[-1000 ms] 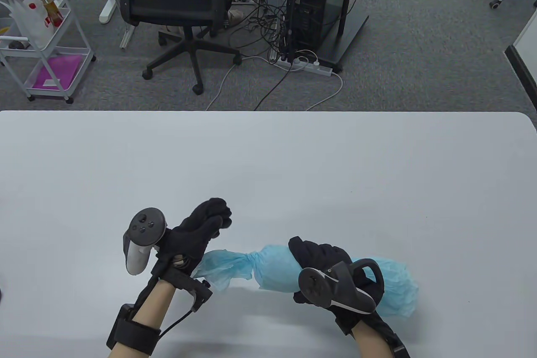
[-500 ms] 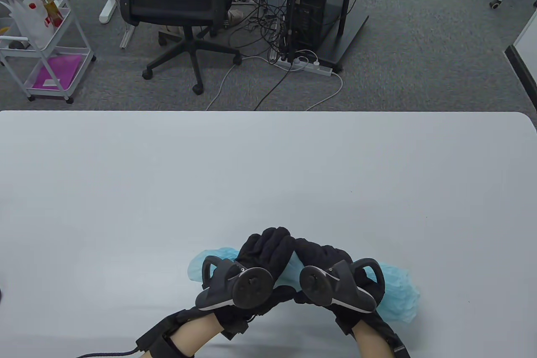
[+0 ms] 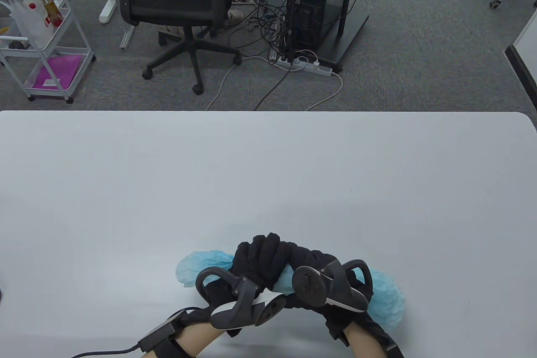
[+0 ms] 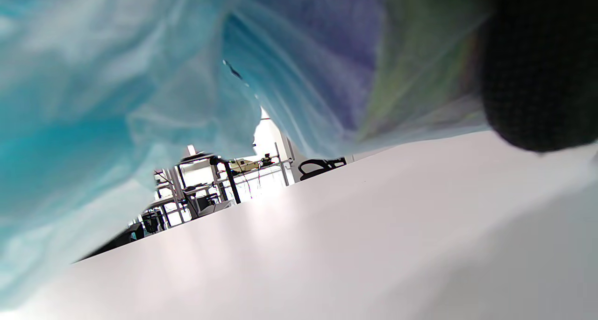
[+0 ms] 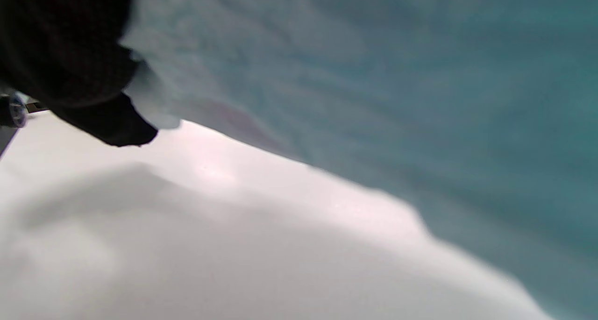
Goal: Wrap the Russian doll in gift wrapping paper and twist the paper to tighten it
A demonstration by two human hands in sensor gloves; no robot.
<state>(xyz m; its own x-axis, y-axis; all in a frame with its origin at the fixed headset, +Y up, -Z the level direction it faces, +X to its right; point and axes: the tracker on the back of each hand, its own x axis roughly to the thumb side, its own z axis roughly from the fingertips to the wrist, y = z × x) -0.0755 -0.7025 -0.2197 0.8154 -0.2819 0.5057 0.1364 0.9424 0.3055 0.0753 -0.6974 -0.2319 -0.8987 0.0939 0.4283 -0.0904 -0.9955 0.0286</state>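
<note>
The Russian doll is wrapped in light blue paper and lies sideways near the table's front edge. The doll shows only as purple and green tints through the paper in the left wrist view. My left hand curls over the bundle's left half, beside the twisted end. My right hand grips the right half, touching the left hand. Loose paper fans out to the right of that wrist. A gloved fingertip presses on the paper. In the right wrist view the paper fills the frame, beside a black glove.
The white table spreads wide behind and to both sides of the bundle. Beyond its far edge stand an office chair, a computer tower with cables, and a white cart on the left.
My left hand, lifted and off the paper a second ago, came right and down onto the bundle and now grips it. The bundle and both hands shifted slightly left.
</note>
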